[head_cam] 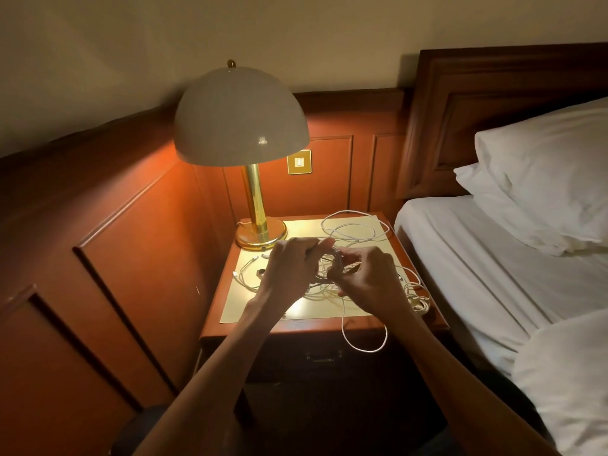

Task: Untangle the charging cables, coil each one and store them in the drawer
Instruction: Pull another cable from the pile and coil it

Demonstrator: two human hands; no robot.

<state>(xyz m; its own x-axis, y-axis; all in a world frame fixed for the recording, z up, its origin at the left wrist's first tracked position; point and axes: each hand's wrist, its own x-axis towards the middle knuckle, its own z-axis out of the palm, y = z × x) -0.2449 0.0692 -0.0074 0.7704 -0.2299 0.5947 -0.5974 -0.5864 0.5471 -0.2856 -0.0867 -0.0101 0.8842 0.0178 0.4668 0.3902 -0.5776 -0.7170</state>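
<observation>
Head view: looks down on a bedside desk (309, 329) under warm lamplight, with both bare forearms reaching in from the bottom edge.
Left hand (289, 271): raised just above the desk top, fingers curled round a small coil (334, 258) of white cable held between the two hands.
Right hand (370, 279): just beside the left, its fingers bent in and pinching the same coil from the right side.
Charging cables (353, 230): white and still tangled, spread loosely over the desk top. Wide loops lie at the back right near the bed, plug ends lie at the left (245, 269), and a bunched clump sits at the front right edge (418, 299).
Hanging loop (365, 348): one strand drops from the hands over the desk's front edge, then curves back up toward the right wrist.
Drawer (324, 357): dark front with a handle, under the desk top. It looks closed, though it is deep in shadow.
Lamp (241, 126): pale domed shade on a brass stem and round base, lit, at the desk's back left corner.
Switch plate (298, 161): brass, on the wood wall panel behind the lamp.
Bed (477, 258): to the right of the desk, in white sheets, with pillows (543, 179) against a dark wooden headboard (460, 110).
</observation>
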